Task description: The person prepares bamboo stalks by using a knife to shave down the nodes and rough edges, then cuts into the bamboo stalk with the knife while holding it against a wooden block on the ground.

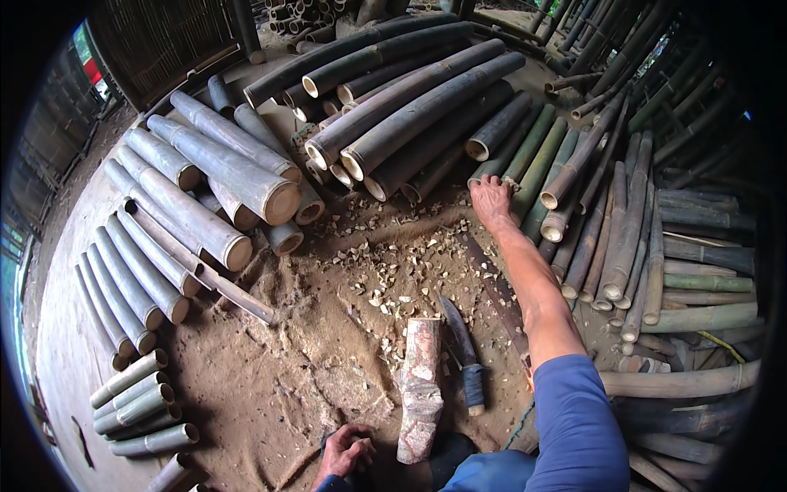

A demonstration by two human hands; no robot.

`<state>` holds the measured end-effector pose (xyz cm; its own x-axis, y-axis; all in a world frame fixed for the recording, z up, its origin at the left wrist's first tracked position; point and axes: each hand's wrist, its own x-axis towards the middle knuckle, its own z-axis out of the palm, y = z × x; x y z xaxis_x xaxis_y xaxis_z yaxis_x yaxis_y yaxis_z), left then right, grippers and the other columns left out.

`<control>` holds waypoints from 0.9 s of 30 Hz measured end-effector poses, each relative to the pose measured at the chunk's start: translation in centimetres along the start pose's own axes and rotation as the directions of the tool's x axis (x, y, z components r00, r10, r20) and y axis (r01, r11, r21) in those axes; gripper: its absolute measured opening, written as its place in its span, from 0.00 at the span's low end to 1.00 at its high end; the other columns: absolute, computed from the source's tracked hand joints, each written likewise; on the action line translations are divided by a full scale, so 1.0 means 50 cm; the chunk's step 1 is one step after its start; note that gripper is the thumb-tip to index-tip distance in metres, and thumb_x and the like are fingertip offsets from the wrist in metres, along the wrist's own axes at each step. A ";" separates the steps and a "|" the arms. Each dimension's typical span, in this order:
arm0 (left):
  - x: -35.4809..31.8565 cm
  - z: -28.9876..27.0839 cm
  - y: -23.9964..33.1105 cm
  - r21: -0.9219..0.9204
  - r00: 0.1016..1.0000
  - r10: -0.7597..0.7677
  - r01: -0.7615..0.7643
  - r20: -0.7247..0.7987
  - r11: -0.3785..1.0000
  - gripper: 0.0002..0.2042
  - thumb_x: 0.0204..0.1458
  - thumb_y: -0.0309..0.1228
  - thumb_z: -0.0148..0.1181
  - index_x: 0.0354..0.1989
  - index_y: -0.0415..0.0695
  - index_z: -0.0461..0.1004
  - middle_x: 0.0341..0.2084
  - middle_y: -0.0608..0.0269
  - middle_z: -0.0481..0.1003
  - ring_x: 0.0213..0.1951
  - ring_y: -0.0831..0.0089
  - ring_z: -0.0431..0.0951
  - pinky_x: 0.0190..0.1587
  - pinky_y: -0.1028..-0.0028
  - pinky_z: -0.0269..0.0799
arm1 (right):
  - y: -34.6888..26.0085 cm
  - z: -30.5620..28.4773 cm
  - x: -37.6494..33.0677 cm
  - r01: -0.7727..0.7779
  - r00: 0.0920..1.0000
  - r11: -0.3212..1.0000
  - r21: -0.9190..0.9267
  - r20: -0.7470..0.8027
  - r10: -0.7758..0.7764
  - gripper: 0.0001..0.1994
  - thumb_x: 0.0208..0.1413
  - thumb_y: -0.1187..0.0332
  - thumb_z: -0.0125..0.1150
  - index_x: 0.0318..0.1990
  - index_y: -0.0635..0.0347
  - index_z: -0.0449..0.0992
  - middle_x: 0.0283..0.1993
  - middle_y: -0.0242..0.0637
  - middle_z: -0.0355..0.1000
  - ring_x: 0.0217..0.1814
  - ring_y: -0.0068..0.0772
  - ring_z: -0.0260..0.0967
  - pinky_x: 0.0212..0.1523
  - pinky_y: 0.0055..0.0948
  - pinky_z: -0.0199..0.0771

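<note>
My right hand (493,203) reaches far forward, its fingers closed over the near end of a green bamboo pole (525,152) in the stack ahead. My left hand (346,451) rests low near the bottom edge, fingers curled in, with nothing visible in them. Between my arms a short log with pale, patchy bark (420,385) stretches away from me. Just right of it lies a large knife (463,348), its dark blade pointing away and its handle wrapped in dark cord. Pale wood chips (385,279) litter the dirt beyond the log.
Thick cut bamboo sections (221,180) are piled at the left and back. Shorter bamboo pieces (135,389) lie at the lower left. Thin poles (631,221) and stacked bamboo (705,283) crowd the right. A split bamboo strip (238,299) sticks out over the dirt.
</note>
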<state>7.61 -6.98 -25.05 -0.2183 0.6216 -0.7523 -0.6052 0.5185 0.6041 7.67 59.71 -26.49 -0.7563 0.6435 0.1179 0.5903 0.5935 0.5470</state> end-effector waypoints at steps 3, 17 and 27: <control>0.008 -0.002 -0.004 -0.004 1.000 -0.005 0.005 0.029 1.000 0.16 0.64 0.27 0.62 0.57 0.36 0.72 0.31 0.53 0.84 0.26 0.70 0.83 0.25 0.72 0.78 | 0.022 0.013 0.002 -0.049 0.998 0.993 0.110 -0.028 0.052 0.10 0.63 0.68 0.59 0.48 0.57 0.82 0.49 0.47 0.77 0.49 0.50 0.80 0.43 0.52 0.82; 0.012 -0.030 0.051 -0.307 0.990 0.000 0.043 0.138 0.951 0.21 0.68 0.37 0.63 0.61 0.35 0.72 0.40 0.48 0.83 0.39 0.61 0.86 0.41 0.60 0.86 | -0.085 -0.459 -0.450 0.325 0.907 0.666 0.672 -0.421 -0.019 0.04 0.60 0.72 0.65 0.33 0.61 0.78 0.27 0.33 0.67 0.19 0.21 0.61 0.12 0.25 0.65; 0.118 -0.004 0.266 -0.078 0.980 0.108 -0.096 0.168 0.992 0.27 0.57 0.44 0.73 0.57 0.34 0.78 0.43 0.54 0.84 0.43 0.67 0.84 0.50 0.65 0.81 | -0.226 -0.676 -0.665 0.498 0.845 0.253 0.830 -0.398 -0.357 0.08 0.52 0.67 0.70 0.36 0.57 0.77 0.38 0.37 0.71 0.40 0.37 0.76 0.41 0.40 0.73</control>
<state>-1.88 3.48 -21.48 -0.1511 0.7635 -0.6278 -0.6393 0.4090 0.6512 16.63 15.25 -8.56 -0.9621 0.1398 0.2343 0.0073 0.8716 -0.4902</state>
